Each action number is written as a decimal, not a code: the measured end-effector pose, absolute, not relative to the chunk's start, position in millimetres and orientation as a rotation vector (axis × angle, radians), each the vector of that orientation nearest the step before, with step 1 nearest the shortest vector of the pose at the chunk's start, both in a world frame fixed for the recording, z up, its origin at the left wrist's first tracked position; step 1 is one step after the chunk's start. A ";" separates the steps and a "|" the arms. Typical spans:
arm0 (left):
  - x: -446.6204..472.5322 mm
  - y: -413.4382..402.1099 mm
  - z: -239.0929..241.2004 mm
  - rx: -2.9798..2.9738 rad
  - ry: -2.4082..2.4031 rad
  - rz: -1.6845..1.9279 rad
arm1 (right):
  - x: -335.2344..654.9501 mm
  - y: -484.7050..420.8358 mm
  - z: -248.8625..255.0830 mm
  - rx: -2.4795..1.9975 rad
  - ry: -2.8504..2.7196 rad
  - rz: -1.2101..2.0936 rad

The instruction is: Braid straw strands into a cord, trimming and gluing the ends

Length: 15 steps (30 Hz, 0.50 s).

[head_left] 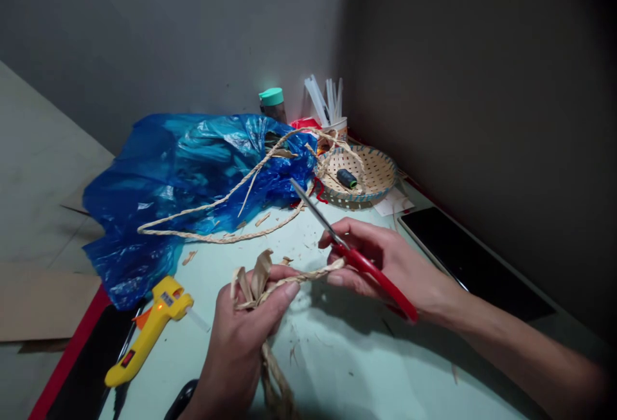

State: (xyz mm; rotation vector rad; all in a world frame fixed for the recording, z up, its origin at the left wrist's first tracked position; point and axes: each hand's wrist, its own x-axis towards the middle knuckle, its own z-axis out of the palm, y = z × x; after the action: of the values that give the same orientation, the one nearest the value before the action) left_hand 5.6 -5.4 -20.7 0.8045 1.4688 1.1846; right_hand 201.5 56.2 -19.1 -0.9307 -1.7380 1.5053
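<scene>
Low in the middle, my left hand [241, 330] is closed around a braided straw cord [308, 276]. Loose, flat strips stick up from its fist, and a thicker twisted part hangs below it. My right hand [385, 259] holds red-handled scissors [359, 259], their blades pointing up and to the left. The same hand's thumb and fingertips also meet the pale end of the cord. A longer braided rope [226, 199] loops across the table and a blue plastic bag [193, 169] toward the basket.
A yellow glue gun [152, 333] lies at left. A woven basket [380, 172] holds a dark thread spool [346, 179]. Behind stand a cup of glue sticks [340, 127] and a teal-lidded jar [273, 105]. A black-screened tablet [477, 259] lies right; straw scraps litter the table [337, 368].
</scene>
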 end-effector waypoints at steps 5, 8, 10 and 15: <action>-5.9 -2.4 -10.0 0.874 1.533 1.273 | 212.8 54.0 -4.2 -1.020 -2.196 0.885; -13.2 -1.4 -2.1 0.985 1.579 1.289 | 220.5 51.7 2.1 -0.924 -2.336 0.712; -17.3 -1.3 2.2 1.071 1.606 1.236 | 224.2 51.5 3.1 -0.907 -2.437 0.653; -21.0 -1.5 7.3 1.178 1.627 1.101 | 229.9 53.0 -0.4 -0.943 -2.587 0.603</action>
State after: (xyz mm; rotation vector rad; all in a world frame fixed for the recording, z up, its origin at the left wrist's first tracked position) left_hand -21.0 -1.5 7.3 1.1779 1.6273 1.1012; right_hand 229.9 53.0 -0.4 -0.9430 -2.5875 0.6025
